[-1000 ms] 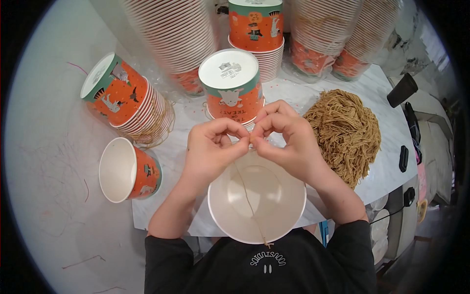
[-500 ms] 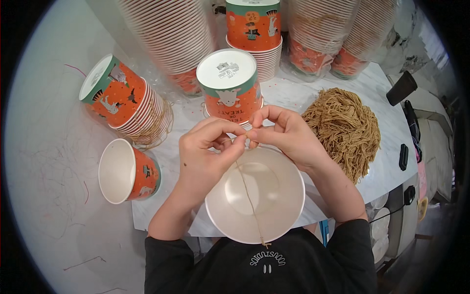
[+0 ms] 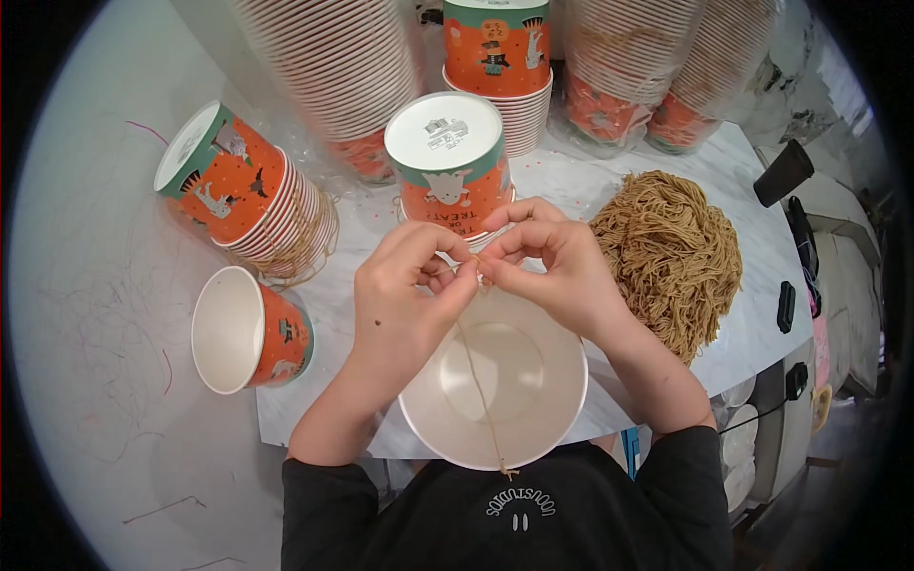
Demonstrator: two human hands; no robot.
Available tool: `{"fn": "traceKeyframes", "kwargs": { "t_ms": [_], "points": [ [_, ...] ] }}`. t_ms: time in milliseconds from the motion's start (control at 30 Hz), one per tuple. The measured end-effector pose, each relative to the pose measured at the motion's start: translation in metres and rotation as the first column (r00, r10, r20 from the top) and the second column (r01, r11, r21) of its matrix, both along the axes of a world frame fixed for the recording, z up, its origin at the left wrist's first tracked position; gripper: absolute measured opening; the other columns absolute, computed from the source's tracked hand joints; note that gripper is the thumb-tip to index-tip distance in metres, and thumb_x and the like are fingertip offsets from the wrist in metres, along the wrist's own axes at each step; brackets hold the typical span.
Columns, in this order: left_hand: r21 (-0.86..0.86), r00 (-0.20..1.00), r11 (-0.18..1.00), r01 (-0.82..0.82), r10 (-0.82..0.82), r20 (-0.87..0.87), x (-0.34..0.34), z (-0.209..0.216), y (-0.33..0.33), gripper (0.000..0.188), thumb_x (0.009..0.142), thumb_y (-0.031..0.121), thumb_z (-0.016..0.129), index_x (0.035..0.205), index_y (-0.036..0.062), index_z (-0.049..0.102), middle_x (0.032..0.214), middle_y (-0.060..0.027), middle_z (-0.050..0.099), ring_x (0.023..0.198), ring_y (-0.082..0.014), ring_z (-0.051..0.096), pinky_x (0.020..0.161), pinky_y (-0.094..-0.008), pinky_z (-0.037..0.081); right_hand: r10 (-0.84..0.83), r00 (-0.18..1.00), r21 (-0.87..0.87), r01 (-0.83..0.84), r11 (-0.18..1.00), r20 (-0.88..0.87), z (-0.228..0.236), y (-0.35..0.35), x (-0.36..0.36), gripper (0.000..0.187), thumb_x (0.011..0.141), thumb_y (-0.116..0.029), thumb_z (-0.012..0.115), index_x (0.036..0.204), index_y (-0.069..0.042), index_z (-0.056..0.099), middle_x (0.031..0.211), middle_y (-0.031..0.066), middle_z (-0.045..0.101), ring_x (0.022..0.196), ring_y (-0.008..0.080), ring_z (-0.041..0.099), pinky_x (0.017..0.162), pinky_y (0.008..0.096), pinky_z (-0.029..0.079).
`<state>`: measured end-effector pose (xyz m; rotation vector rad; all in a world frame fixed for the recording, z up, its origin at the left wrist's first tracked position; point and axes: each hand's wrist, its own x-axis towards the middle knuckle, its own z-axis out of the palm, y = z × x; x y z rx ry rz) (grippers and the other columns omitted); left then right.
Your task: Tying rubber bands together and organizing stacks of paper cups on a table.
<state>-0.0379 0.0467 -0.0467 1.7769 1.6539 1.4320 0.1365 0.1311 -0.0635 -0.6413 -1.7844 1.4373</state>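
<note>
A large white-lined paper bucket (image 3: 428, 400) stands at the table's near edge, its open mouth facing up. A tan string (image 3: 483, 388) runs across that mouth, with a knotted end over the near rim. At the far rim my left hand (image 3: 409, 285) pinches the string between thumb and finger. My right hand (image 3: 550, 265) pinches it too, fingertips almost touching the left ones. A small loop shows just below the fingertips; how the strands cross there is too small to tell. Right of my hands lies a big heap of tan strings (image 3: 671, 262).
Upside-down orange buckets (image 3: 447, 171) stand stacked beyond my hands, and tall plastic-wrapped stacks (image 3: 324, 71) line the back. To the left are a leaning stack draped with strings (image 3: 233, 190) and a single tipped bucket (image 3: 249, 328). A black cup (image 3: 783, 173) sits at the right.
The fingertips of my right hand have shifted slightly, and a small string loop now shows below them. The bucket has moved a little to the left.
</note>
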Motion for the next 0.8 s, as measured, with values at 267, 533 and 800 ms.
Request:
{"fn": "traceKeyframes", "kwargs": {
  "t_ms": [267,533,800],
  "points": [
    [0.01,0.998,0.998,0.062,-0.062,0.004,-0.005,0.002,0.0,0.014,0.08,-0.003,0.075,0.094,-0.0017,0.071,0.107,-0.0089,0.067,0.075,-0.0117,0.068,0.068,-0.025,0.056,0.05,0.998,-0.237,-0.06,0.97,-0.049,0.0,0.007,0.001,0.01,0.086,-0.002,0.073,0.094,0.004,0.075,0.122,0.0089,0.057,0.092,0.0118,0.069,0.087,0.0268,0.057],
    [-0.066,0.995,0.994,0.09,-0.087,0.045,-0.005,0.011,-0.004,0.011,0.081,-0.002,0.076,0.092,-0.0032,0.075,0.115,-0.0116,0.065,0.084,-0.0148,0.072,0.076,-0.0264,0.06,0.092,0.983,-0.392,-0.148,0.908,-0.159,0.001,0.004,0.0,0.009,0.088,0.0,0.073,0.096,0.005,0.075,0.123,0.0079,0.055,0.094,0.0129,0.069,0.087,0.0273,0.059],
    [-0.188,0.91,0.954,0.235,-0.149,0.386,-0.02,0.0,0.004,0.009,0.087,0.0,0.075,0.093,-0.0074,0.074,0.116,-0.0126,0.067,0.091,-0.0129,0.071,0.079,-0.0249,0.059,0.043,0.998,-0.038,-0.045,0.998,-0.045,-0.002,0.001,0.0,0.01,0.088,-0.003,0.076,0.097,0.001,0.077,0.121,0.006,0.054,0.112,0.0124,0.058,0.09,0.0265,0.055]
  ]
}}
